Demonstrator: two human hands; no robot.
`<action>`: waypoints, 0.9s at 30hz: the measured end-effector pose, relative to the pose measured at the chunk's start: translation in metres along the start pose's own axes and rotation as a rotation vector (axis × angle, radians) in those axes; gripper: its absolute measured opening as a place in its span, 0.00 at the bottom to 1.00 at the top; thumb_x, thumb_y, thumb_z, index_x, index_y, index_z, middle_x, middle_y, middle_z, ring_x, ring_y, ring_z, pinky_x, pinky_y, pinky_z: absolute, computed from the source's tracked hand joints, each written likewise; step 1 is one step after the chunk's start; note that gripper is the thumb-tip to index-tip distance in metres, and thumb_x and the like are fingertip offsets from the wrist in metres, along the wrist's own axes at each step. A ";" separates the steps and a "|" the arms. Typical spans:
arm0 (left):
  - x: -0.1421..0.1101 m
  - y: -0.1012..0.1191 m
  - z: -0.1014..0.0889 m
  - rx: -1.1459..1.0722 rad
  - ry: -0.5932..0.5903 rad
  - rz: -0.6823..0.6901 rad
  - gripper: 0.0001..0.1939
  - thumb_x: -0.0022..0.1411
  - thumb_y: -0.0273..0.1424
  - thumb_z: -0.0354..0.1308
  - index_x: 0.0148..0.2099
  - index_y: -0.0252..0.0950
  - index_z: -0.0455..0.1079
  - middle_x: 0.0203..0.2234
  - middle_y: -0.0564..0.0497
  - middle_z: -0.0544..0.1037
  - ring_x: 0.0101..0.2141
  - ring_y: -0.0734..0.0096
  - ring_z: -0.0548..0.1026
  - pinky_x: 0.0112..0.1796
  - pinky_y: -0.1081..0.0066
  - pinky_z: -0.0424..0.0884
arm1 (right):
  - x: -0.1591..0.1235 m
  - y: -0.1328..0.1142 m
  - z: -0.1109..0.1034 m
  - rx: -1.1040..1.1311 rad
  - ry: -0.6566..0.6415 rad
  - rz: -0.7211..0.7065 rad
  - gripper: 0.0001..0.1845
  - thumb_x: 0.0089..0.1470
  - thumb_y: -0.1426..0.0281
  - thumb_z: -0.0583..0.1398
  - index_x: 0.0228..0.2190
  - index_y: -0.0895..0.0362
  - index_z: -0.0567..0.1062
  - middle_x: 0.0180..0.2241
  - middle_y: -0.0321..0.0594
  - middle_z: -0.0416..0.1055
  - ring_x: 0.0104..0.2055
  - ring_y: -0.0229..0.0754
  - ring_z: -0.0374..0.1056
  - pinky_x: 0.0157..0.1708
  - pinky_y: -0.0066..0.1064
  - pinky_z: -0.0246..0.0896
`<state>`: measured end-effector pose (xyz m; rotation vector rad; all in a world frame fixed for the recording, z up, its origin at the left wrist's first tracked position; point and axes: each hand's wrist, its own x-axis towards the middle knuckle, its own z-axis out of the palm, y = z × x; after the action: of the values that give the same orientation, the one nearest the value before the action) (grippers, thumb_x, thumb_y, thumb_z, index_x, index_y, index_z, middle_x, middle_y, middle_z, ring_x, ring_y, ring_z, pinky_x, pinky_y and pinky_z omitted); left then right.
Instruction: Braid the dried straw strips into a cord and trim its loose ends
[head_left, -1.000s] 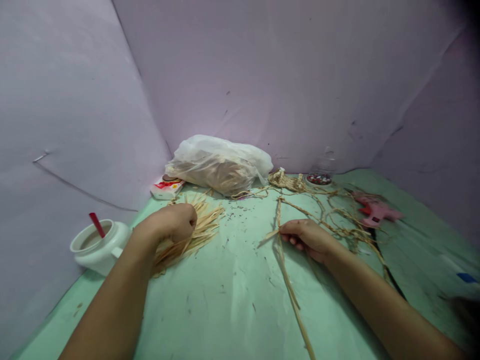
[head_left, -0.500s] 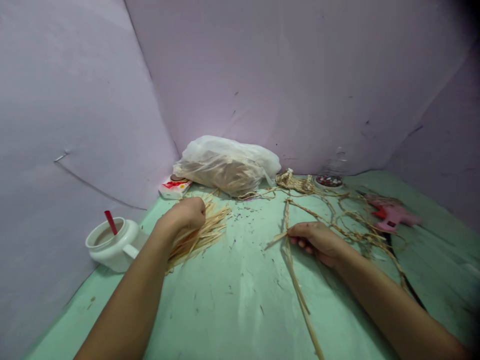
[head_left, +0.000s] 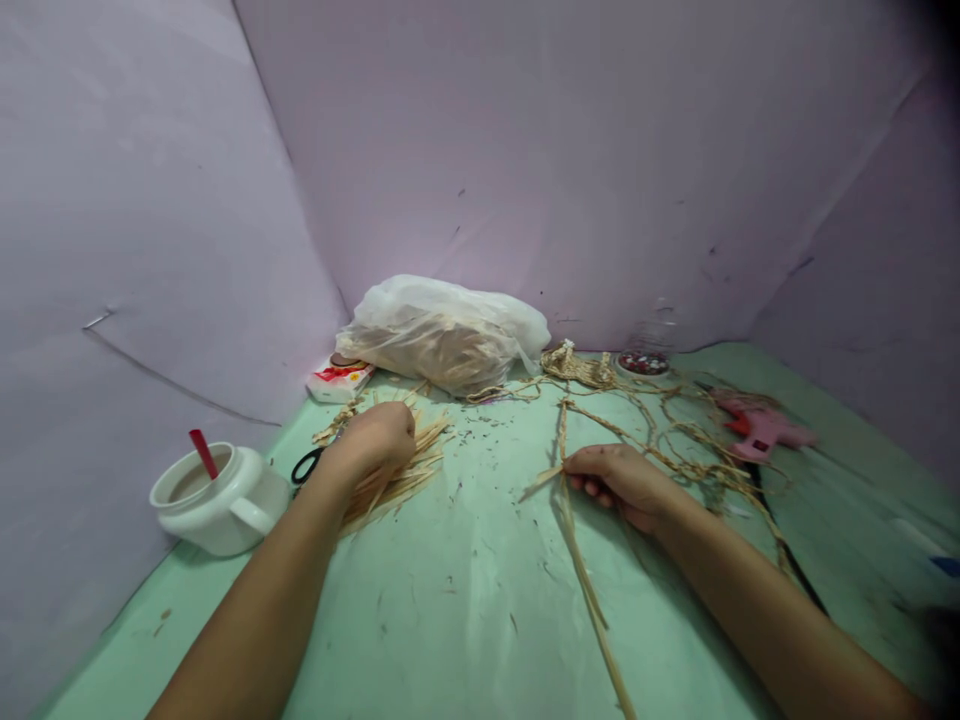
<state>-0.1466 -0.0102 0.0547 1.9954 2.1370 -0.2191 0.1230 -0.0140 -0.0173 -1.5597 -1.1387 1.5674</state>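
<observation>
My right hand (head_left: 619, 482) pinches a braided straw cord (head_left: 564, 432) between thumb and fingers, where the braid ends and loose strands (head_left: 581, 570) run down toward the table's front edge. A short strand end points left from the pinch. My left hand (head_left: 382, 437) is closed over a pile of dry straw strips (head_left: 409, 480) on the left; its fingertips are hidden, so I cannot make out what they grip. Black scissor handles (head_left: 306, 466) show beside the left wrist.
A white pot (head_left: 217, 520) holding brown liquid and a red stick stands at left. Behind lie a red-and-white box (head_left: 339, 383), a plastic bag (head_left: 446, 335), a woven straw piece (head_left: 577, 368) and a clear container (head_left: 643, 362). Tangled cord (head_left: 697, 465) and a pink glue gun (head_left: 769, 430) lie right.
The view has shifted slightly, so everything sits a little farther left. My left hand has moved a little over the straw pile, uncovering the scissor handles. The right hand keeps its pinch.
</observation>
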 end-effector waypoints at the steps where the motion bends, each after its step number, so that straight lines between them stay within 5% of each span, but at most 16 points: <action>1: -0.003 0.000 -0.004 -0.021 0.005 0.034 0.07 0.37 0.25 0.51 0.22 0.35 0.69 0.19 0.50 0.72 0.23 0.69 0.68 0.23 0.73 0.58 | 0.000 0.000 0.000 0.001 -0.002 -0.001 0.10 0.38 0.77 0.57 0.11 0.62 0.67 0.10 0.33 0.60 0.11 0.27 0.51 0.09 0.19 0.43; 6: -0.024 0.017 -0.013 -0.430 -0.163 0.325 0.05 0.42 0.30 0.52 0.22 0.35 0.67 0.15 0.55 0.68 0.18 0.77 0.62 0.20 0.76 0.55 | 0.000 0.000 0.000 -0.004 -0.003 -0.007 0.10 0.38 0.76 0.57 0.10 0.61 0.67 0.10 0.33 0.59 0.11 0.26 0.50 0.09 0.19 0.43; 10: -0.024 0.042 0.008 -0.454 -0.311 0.244 0.06 0.41 0.29 0.51 0.21 0.34 0.68 0.15 0.53 0.70 0.16 0.76 0.63 0.19 0.75 0.56 | 0.002 0.001 0.000 -0.009 -0.002 -0.007 0.10 0.38 0.76 0.57 0.10 0.61 0.67 0.09 0.32 0.59 0.11 0.27 0.50 0.08 0.19 0.42; 18: -0.012 0.056 0.023 -0.243 -0.055 0.201 0.06 0.41 0.28 0.52 0.20 0.34 0.71 0.15 0.52 0.69 0.20 0.74 0.65 0.21 0.74 0.54 | 0.003 0.000 0.000 -0.004 -0.004 -0.002 0.10 0.38 0.77 0.57 0.10 0.61 0.67 0.09 0.33 0.60 0.10 0.27 0.51 0.08 0.19 0.42; 27: 0.007 0.074 0.040 -0.176 0.044 0.163 0.10 0.45 0.35 0.54 0.25 0.34 0.73 0.21 0.48 0.74 0.24 0.69 0.70 0.23 0.73 0.57 | 0.004 0.001 0.000 -0.001 -0.009 -0.023 0.09 0.37 0.77 0.57 0.11 0.61 0.67 0.09 0.33 0.62 0.10 0.27 0.51 0.07 0.19 0.43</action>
<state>-0.0713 -0.0081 0.0165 2.0735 1.9308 0.0385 0.1232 -0.0112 -0.0199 -1.5373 -1.1584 1.5602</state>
